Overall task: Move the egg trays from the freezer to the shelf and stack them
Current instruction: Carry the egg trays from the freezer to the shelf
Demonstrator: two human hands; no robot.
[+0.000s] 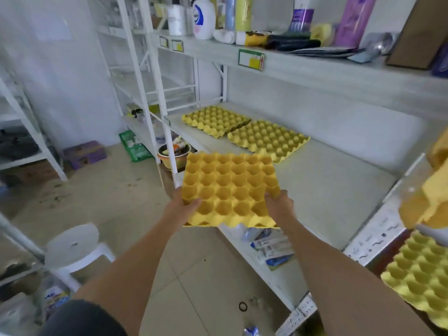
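I've got a yellow egg tray (230,190) mid-frame, cups up, roughly square so no clear long axis; my left hand (180,204) and right hand (278,204) grip its near corners above the shelf (327,190) edge.

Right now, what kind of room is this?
Probably a storeroom or the back of a small shop. White metal shelves with price-style labels hold cleaning bottles, and yellow egg trays lie on the shelf. Both hands hold another tray.
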